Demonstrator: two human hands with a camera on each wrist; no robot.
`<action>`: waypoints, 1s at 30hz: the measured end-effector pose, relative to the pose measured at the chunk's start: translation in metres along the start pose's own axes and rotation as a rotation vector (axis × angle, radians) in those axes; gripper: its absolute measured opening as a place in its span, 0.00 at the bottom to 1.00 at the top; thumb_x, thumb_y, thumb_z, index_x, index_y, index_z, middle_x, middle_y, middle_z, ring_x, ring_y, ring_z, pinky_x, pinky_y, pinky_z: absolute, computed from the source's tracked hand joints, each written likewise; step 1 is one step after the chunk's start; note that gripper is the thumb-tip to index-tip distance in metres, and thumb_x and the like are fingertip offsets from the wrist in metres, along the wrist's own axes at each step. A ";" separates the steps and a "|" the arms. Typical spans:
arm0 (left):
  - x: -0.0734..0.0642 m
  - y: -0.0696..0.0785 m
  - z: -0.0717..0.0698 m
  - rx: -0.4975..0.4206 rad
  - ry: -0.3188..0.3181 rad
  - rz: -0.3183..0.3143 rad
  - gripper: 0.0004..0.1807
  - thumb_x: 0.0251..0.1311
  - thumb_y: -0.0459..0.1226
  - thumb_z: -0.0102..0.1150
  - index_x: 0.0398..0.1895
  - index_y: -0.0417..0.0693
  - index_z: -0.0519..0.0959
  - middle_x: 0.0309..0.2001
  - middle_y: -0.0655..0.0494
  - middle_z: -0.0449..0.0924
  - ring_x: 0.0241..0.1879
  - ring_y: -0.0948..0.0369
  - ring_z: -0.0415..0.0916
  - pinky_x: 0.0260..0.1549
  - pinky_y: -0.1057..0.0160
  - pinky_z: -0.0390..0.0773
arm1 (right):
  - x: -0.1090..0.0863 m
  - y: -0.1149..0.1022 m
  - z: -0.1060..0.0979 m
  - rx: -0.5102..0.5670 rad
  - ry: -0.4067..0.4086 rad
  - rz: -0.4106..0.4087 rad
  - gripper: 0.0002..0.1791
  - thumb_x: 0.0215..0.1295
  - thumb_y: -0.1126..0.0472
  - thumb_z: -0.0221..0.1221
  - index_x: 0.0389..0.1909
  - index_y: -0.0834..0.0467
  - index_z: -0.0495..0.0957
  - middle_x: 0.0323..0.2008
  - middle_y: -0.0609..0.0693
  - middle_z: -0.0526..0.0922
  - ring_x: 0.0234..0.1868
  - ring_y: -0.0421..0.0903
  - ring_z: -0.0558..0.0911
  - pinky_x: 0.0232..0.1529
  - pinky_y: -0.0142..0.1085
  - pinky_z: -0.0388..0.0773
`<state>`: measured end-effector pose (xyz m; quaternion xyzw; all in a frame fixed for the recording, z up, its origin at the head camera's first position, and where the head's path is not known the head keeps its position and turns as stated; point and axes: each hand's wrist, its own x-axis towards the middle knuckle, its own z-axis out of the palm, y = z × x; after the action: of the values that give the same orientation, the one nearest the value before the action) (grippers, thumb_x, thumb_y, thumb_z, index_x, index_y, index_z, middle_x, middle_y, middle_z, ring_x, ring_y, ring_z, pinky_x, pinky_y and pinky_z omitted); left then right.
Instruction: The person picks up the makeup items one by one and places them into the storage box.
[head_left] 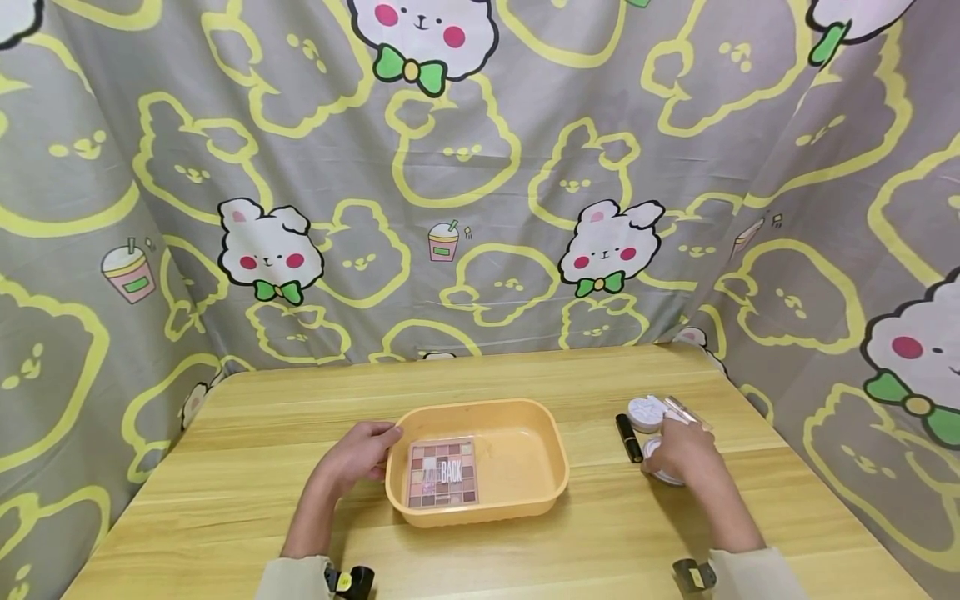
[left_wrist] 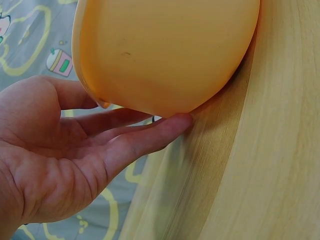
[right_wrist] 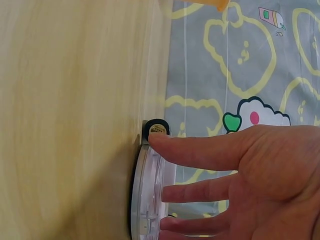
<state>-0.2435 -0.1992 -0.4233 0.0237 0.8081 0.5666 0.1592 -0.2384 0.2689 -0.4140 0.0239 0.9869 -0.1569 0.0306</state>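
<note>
My left hand (head_left: 360, 454) holds the left rim of a yellow plastic tray (head_left: 525, 510), thumb at the rim and fingers against the outer wall from below. Inside the tray, on its left side, lies a square eyeshadow palette (head_left: 442, 473) with "BACK" printed on its cover. My right hand (head_left: 684, 454) reaches over a round compact (head_left: 658, 471) with a clear lid, which lies flat on the table. Thumb and fingers (right_wrist: 197, 192) are extended and spread at the compact (right_wrist: 150, 195), fingertips right at its lid. The hand covers part of it.
A black lipstick tube (head_left: 629, 438) lies left of the right hand. Behind it sits a white round case (head_left: 646, 413), with a slim clear-and-pinkish tube (head_left: 681, 408) beside it. The wooden table (head_left: 480, 379) meets a patterned grey curtain (head_left: 517, 333) at the back and sides.
</note>
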 end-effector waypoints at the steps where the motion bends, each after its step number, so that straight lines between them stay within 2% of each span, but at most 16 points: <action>1: 0.000 0.000 0.000 0.000 -0.001 0.000 0.26 0.79 0.41 0.42 0.69 0.31 0.68 0.21 0.56 0.64 0.21 0.61 0.64 0.22 0.66 0.69 | 0.000 0.000 0.000 0.004 -0.001 0.007 0.27 0.41 0.56 0.77 0.34 0.71 0.77 0.41 0.75 0.79 0.44 0.77 0.75 0.47 0.65 0.76; 7: 0.000 0.000 0.001 0.000 0.014 -0.007 0.26 0.79 0.41 0.42 0.70 0.31 0.68 0.23 0.54 0.68 0.22 0.61 0.66 0.23 0.65 0.71 | -0.001 0.000 0.001 0.008 -0.019 0.026 0.33 0.41 0.56 0.77 0.42 0.75 0.77 0.47 0.81 0.76 0.47 0.81 0.72 0.47 0.66 0.76; 10: 0.000 0.000 0.001 0.001 0.024 -0.012 0.25 0.79 0.41 0.43 0.70 0.31 0.69 0.25 0.54 0.70 0.23 0.61 0.68 0.24 0.65 0.72 | -0.002 -0.001 0.001 0.002 -0.026 0.025 0.34 0.41 0.55 0.77 0.43 0.76 0.76 0.48 0.81 0.75 0.47 0.81 0.73 0.48 0.66 0.76; 25: 0.000 0.001 0.002 0.017 0.037 -0.016 0.24 0.79 0.41 0.43 0.67 0.33 0.72 0.21 0.55 0.64 0.21 0.61 0.64 0.22 0.66 0.68 | -0.003 -0.006 0.000 -0.013 -0.020 0.031 0.37 0.38 0.57 0.78 0.44 0.77 0.74 0.43 0.78 0.78 0.46 0.77 0.75 0.50 0.65 0.74; 30: 0.000 0.001 0.002 0.021 0.044 -0.016 0.24 0.79 0.41 0.43 0.68 0.34 0.71 0.22 0.55 0.66 0.22 0.60 0.66 0.23 0.65 0.70 | -0.004 -0.006 0.000 -0.021 -0.019 0.029 0.38 0.38 0.57 0.79 0.45 0.78 0.74 0.41 0.76 0.80 0.43 0.70 0.78 0.48 0.63 0.76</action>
<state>-0.2430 -0.1967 -0.4235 0.0063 0.8175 0.5572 0.1457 -0.2351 0.2631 -0.4122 0.0366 0.9877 -0.1460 0.0428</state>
